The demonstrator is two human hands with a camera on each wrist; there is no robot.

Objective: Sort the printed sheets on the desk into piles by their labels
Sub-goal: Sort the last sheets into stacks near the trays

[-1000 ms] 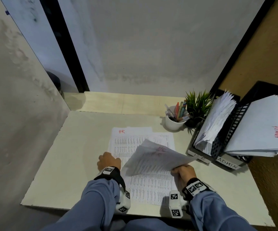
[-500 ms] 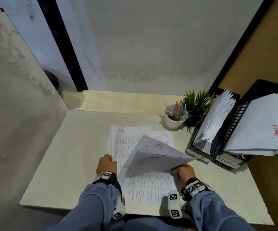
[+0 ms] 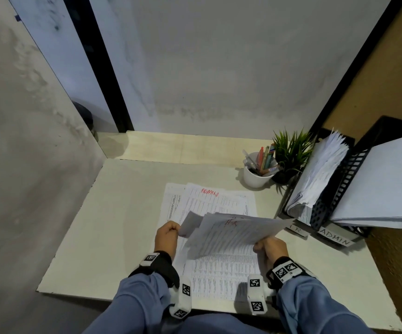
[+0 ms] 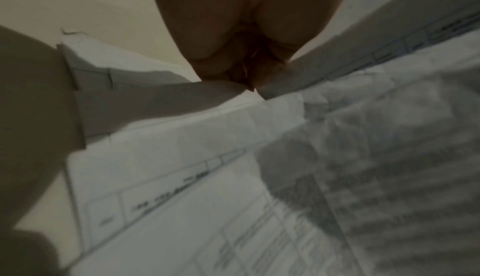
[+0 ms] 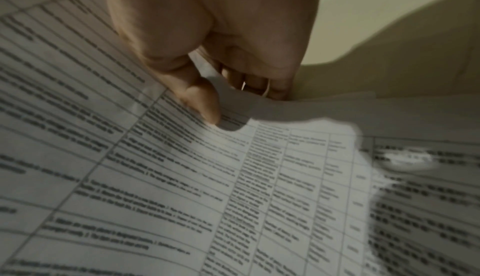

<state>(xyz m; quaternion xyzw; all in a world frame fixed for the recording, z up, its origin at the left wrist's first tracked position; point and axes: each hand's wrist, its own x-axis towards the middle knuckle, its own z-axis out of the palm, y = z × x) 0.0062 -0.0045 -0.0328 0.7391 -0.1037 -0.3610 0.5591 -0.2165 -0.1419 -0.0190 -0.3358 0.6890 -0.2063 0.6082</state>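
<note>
A stack of printed sheets (image 3: 219, 203) lies in the middle of the desk; its top sheet bears a red ADMIN label (image 3: 210, 192). Above it I hold a few lifted sheets (image 3: 228, 233), the uppermost marked HR in red. My left hand (image 3: 168, 235) pinches a lifted sheet's left corner (image 4: 275, 89). My right hand (image 3: 267, 247) grips the lifted sheets at their near right edge, thumb on the printed face (image 5: 205, 103). A black divided tray (image 3: 327, 208) at the right carries HR and ADMIN tags, and paper fills both compartments.
A white cup of pens (image 3: 257, 172) and a small green plant (image 3: 291, 150) stand behind the stack, left of the tray. Walls close the desk at the left and back. The desk's left half (image 3: 113, 225) is bare.
My left hand rose from the stack's left edge and took a lifted sheet's corner. The HR sheet on the desk came up, so an ADMIN sheet now tops the stack.
</note>
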